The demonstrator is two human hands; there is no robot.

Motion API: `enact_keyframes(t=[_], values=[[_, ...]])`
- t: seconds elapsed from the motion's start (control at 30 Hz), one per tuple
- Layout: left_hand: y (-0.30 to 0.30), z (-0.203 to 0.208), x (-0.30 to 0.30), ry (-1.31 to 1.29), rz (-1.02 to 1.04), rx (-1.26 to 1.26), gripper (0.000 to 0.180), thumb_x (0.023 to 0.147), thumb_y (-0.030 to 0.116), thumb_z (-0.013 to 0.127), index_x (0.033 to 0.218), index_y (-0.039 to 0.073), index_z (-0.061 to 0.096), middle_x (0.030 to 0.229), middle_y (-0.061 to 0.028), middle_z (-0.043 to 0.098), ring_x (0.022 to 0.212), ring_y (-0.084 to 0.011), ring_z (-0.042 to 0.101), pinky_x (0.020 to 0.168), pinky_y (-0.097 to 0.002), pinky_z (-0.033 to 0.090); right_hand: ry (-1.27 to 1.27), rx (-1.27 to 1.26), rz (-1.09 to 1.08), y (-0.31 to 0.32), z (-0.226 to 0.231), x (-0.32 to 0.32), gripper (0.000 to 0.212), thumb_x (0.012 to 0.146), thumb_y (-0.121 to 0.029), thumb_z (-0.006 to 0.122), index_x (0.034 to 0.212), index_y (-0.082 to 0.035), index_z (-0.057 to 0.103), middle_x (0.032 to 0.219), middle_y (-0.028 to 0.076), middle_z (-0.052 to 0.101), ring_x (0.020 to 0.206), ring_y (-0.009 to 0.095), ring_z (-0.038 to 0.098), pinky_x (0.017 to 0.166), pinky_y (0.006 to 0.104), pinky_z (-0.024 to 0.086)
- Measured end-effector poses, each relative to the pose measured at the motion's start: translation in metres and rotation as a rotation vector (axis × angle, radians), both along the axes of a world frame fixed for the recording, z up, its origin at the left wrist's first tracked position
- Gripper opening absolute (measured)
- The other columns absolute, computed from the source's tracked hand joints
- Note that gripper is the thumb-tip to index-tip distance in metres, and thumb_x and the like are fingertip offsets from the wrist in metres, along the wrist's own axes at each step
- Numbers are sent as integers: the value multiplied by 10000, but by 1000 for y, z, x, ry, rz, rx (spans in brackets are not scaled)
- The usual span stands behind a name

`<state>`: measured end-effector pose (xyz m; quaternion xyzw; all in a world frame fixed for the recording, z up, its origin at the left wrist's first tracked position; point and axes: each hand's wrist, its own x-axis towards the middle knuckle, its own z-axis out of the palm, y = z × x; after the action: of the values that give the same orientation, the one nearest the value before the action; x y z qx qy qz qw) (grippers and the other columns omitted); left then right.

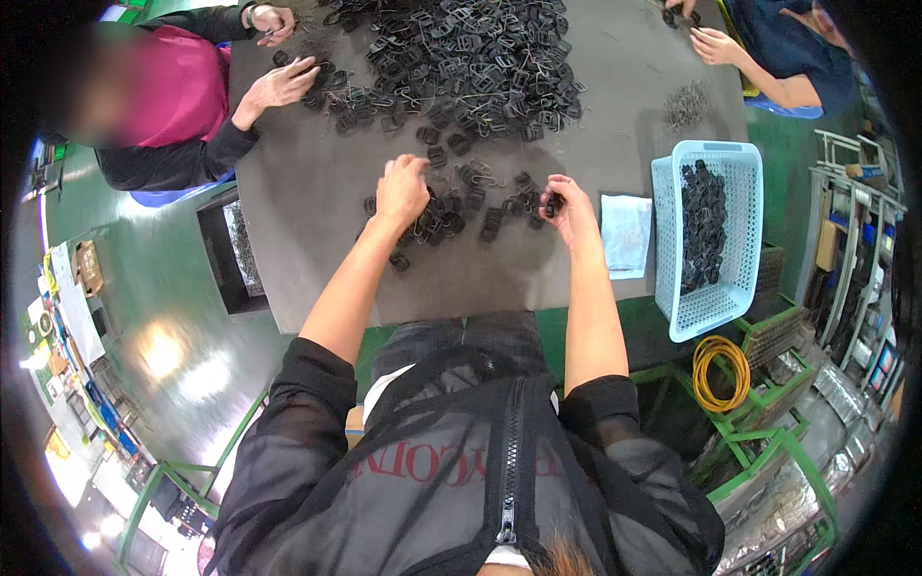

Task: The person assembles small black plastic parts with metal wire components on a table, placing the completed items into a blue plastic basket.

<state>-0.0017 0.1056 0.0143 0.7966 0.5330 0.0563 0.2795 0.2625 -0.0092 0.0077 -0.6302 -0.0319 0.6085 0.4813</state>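
Observation:
Small black plastic buckles [444, 219] lie in a loose cluster on the grey table in front of me, several with thin wire pieces among them. My left hand [402, 192] is over the left side of this cluster with its fingers curled down; what they hold, if anything, is hidden. At the cluster's right edge, my right hand [573, 209] is closed round a black buckle [554, 204], held between thumb and fingers. Farther back spreads a much bigger heap of the same buckles [471, 67].
A light blue basket [755, 221] with black buckles inside stands at the table's right edge, beside a pale blue cloth [626, 236]. Thin wires [687, 104] lie piled at the back right. Co-workers' hands [279, 84] work at the left and far right. A yellow coil [721, 374] hangs below.

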Motion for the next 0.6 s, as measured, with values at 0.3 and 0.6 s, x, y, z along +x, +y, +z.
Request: enact_keyframes(t=[0.3,0.6], values=[[12,-21,56,90,16,259,376,737,179,657,1080,100,527,1054,-56,514,985,-258,493,771,-405,432,-1056,-142,581,27,-13,-60,267,716,-244,706,846,-67,553,788,94,624,751,273,604,657,376,461],[14,-15,14,-910,381,-891,314,808,76,615,1101,70,502,912,-46,595,877,-175,604,666,-300,490,417,293,388,56,35,-7,163,819,-120,597,952,-69,517,912,62,572,645,123,568,465,181,341]])
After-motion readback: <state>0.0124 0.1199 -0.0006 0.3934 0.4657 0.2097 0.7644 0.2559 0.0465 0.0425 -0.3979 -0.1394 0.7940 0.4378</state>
